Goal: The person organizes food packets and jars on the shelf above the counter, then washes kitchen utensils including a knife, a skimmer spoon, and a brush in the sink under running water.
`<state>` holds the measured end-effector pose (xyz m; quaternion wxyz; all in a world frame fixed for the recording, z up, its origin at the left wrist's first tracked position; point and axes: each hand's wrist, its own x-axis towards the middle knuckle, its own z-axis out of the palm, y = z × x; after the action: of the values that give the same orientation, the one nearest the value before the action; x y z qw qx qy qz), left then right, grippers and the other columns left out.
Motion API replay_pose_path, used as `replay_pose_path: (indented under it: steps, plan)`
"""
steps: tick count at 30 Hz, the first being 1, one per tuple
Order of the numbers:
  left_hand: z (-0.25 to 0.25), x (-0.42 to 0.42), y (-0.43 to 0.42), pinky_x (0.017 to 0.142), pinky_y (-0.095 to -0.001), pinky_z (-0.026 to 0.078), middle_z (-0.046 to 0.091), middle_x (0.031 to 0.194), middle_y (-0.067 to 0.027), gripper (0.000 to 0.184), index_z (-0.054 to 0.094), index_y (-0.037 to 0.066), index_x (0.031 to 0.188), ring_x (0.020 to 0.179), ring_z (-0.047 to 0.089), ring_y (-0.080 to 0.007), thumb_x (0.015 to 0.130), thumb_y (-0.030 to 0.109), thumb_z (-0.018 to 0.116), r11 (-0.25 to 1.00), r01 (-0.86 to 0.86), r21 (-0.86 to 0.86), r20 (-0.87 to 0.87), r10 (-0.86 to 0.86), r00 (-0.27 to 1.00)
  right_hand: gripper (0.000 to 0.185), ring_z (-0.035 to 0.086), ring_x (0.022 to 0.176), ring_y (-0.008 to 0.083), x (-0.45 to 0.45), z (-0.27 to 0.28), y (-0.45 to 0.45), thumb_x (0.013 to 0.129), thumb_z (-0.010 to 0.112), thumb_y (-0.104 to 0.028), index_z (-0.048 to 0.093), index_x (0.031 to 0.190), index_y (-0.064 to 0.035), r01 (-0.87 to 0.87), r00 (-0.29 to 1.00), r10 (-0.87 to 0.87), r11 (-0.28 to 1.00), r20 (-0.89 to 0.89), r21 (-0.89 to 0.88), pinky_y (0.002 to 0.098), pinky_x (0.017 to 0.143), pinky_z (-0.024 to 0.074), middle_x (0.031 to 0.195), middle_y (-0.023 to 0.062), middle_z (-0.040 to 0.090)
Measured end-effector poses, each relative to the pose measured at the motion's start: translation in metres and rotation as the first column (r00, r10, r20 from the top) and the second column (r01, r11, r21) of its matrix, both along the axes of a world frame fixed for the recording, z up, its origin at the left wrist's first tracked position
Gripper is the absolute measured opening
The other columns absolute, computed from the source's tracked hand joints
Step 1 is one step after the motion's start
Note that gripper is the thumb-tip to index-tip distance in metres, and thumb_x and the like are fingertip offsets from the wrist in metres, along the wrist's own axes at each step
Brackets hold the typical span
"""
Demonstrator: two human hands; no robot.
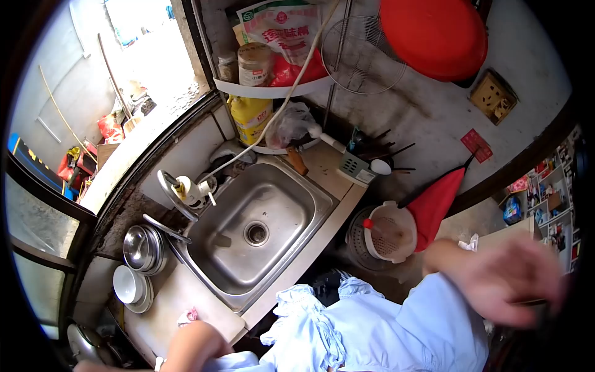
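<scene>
Right of the sink (282, 201), the right hand (517, 279) stretches out, blurred, grip unclear.

Light-blue top (390, 328), gathered and wrinkled

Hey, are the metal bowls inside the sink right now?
No, the metal bowls are stacked outside the sink, beside its rim.

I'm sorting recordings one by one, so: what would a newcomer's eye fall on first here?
Probably the big red round object at the upper right, vivid against the pale wall. Next, likely the steel sink at the centre, then the blurred right hand toward the right edge.
</scene>
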<state>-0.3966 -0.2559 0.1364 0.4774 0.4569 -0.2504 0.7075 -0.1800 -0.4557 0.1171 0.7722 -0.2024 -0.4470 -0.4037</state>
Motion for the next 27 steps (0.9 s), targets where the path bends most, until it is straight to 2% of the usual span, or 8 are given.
replay_pose_path:
  steps: [2,3,7,19,20,22,25,27]
  plan:
    - [-0.111,0.01,0.026,0.079,-0.0379,0.041,0.054,0.094,-0.0213,0.063,0.03,-0.011,0.121,0.086,0.054,-0.0276,0.086,0.041,0.034,0.975,0.006,-0.223,-0.44,-0.106,0.892,0.026,0.049,0.091,0.0209,0.033,-0.078,0.018,0.083,0.044,-0.027,0.049,0.091,-0.0025,-0.281,0.956,0.07,0.506,-0.286,-0.815,0.0353,0.083,0.0368,0.092,0.0117,0.053]
    - [-0.113,0.049,0.008,0.073,-0.035,0.043,0.057,0.082,-0.018,0.065,0.028,-0.011,0.123,0.07,0.056,-0.0262,0.086,0.042,0.032,0.963,-0.13,-0.235,-0.72,-0.083,0.689,0.029,0.05,0.093,0.0229,0.045,-0.102,0.025,0.083,0.043,-0.023,0.048,0.096,0.0027,-0.366,0.927,0.008,0.255,-0.376,-0.895,0.0355,0.085,0.0366,0.095,0.015,0.053]
    - [-0.223,0.07,-0.02,0.073,-0.0309,0.043,0.061,0.083,-0.0151,0.048,0.024,-0.001,0.129,0.081,0.059,-0.0182,0.088,0.018,0.04,0.857,-0.061,-0.512,-0.845,-0.49,0.213,0.018,0.057,0.085,0.0192,0.056,-0.23,0.021,0.079,0.049,-0.003,0.054,0.095,-0.0005,-0.527,0.787,-0.306,0.117,-0.535,-0.842,0.0266,0.075,0.0431,0.091,0.0097,0.059]
    - [-0.24,0.076,-0.025,0.065,-0.025,0.044,0.058,0.09,-0.0092,0.031,0.045,0.003,0.115,0.076,0.056,-0.0137,0.084,0.008,0.044,0.869,-0.298,-0.395,-0.916,-0.398,0.053,0.022,0.057,0.083,0.0177,0.076,-0.277,0.019,0.079,0.051,-0.006,0.05,0.1,-0.0005,-0.461,0.864,-0.323,-0.2,-0.387,-0.864,0.0273,0.072,0.0446,0.092,0.0092,0.059]
    - [-0.243,0.076,-0.027,0.065,-0.0232,0.042,0.058,0.09,-0.0085,0.03,0.045,0.003,0.114,0.076,0.056,-0.0129,0.085,0.009,0.044,0.888,-0.291,-0.357,-0.932,-0.361,0.039,0.022,0.057,0.083,0.0177,0.08,-0.287,0.018,0.079,0.051,-0.006,0.05,0.1,-0.0005,-0.462,0.864,-0.323,-0.2,-0.387,-0.864,0.0273,0.072,0.0446,0.092,0.0092,0.059]
    - [-0.244,0.08,-0.032,0.07,-0.0264,0.044,0.059,0.089,-0.0092,0.029,0.047,0.002,0.112,0.076,0.057,-0.015,0.083,0.006,0.046,0.898,-0.289,-0.331,-0.939,-0.343,0.01,0.027,0.058,0.078,0.0182,0.09,-0.31,0.012,0.081,0.053,-0.011,0.047,0.106,-0.0031,-0.625,0.588,-0.447,0.278,-0.674,-0.729,0.0291,0.067,0.0452,0.09,0.0078,0.058]
    - [-0.247,0.085,-0.033,0.07,-0.0265,0.044,0.058,0.089,-0.0095,0.03,0.047,0.003,0.112,0.076,0.057,-0.0148,0.083,0.006,0.046,0.901,-0.265,-0.344,-0.93,-0.366,-0.036,0.045,0.048,0.097,0.0167,0.132,-0.297,0.001,0.082,0.053,-0.015,0.035,0.122,-0.0057,-0.55,0.276,-0.528,0.599,-0.803,-0.582,0.0284,0.074,0.0419,0.112,0.0098,0.046]
    - [-0.254,0.088,-0.031,0.07,-0.0263,0.044,0.058,0.091,-0.01,0.03,0.046,0.003,0.113,0.076,0.057,-0.0145,0.083,0.006,0.047,0.906,-0.249,-0.341,-0.933,-0.359,-0.025,0.055,0.041,0.109,0.0221,0.156,-0.312,-0.004,0.077,0.059,-0.017,0.033,0.123,-0.0054,-0.52,0.3,-0.523,0.612,-0.798,-0.596,0.0309,0.082,0.0403,0.117,0.0126,0.041]
